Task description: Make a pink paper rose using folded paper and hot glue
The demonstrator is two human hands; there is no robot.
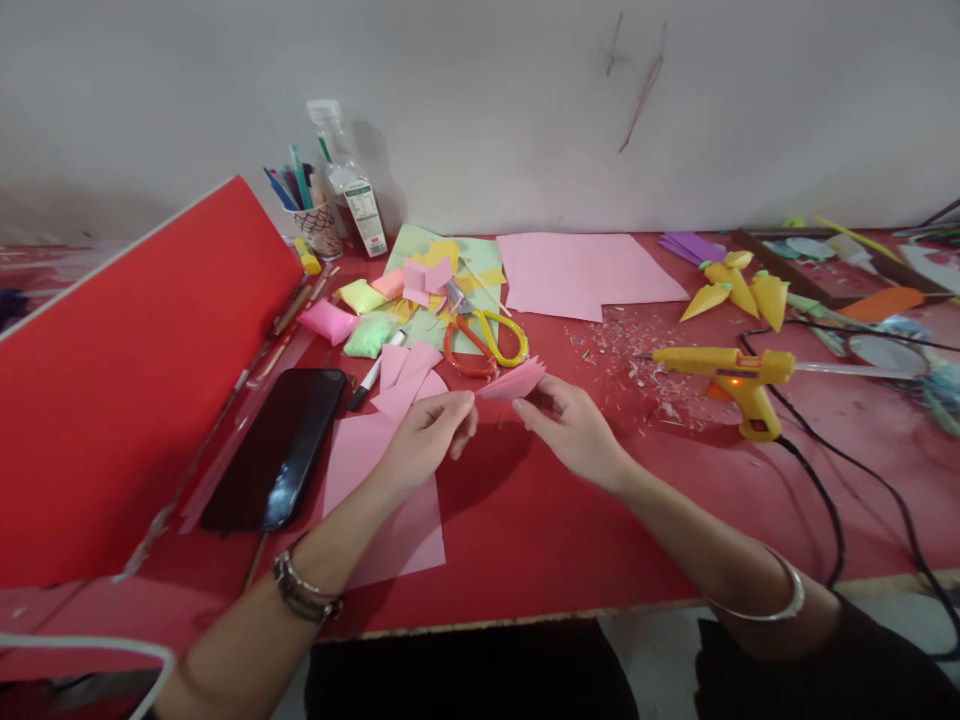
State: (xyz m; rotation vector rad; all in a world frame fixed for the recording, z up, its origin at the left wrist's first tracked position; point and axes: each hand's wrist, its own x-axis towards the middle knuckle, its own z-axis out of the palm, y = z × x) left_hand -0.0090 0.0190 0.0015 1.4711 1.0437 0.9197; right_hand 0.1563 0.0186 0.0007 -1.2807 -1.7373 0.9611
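Left hand (429, 432)'s angled up toward 2 o'clock, right hand (574, 425) toward 10, both pinching folded pink paper (514, 382).

L arm (247, 640) wears bracelets (296, 590), R arm (697, 540) silver bangle (796, 597) & blk sleeve (862, 665)

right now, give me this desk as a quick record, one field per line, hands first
right hand: holds the folded pink paper between thumb and fingers
left hand: fingertips at that paper's left end; grip unclear
under left forearm: pink sheet
beyond hands: scissors with one orange and one yellow handle loop
left side: black phone, lying flat
right side: yellow glue gun, small orange light showing
back: pen cup beside a bottle
surface: red table
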